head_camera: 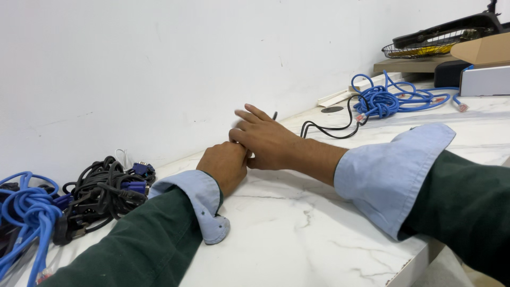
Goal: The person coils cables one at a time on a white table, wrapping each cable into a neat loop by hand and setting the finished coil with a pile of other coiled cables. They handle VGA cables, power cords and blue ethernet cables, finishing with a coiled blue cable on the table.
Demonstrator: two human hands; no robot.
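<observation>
Setting looks like an office or IT workroom: a white marble-pattern counter (pixel 297 223) against a plain white wall (pixel 159 64). Coiled blue network cables (pixel 385 100) at upper right and a tangle of black cords with blue plugs (pixel 106 188) at lower left. Cardboard and white boxes (pixel 486 66) at far upper right, with a wire-mesh fan (pixel 425 47) laid flat.

I can't see what left grip (pixel 226 165) holds; right grip (pixel 265 141) covers it. Blue cable bundle (pixel 26 212) cut by left edge.
</observation>
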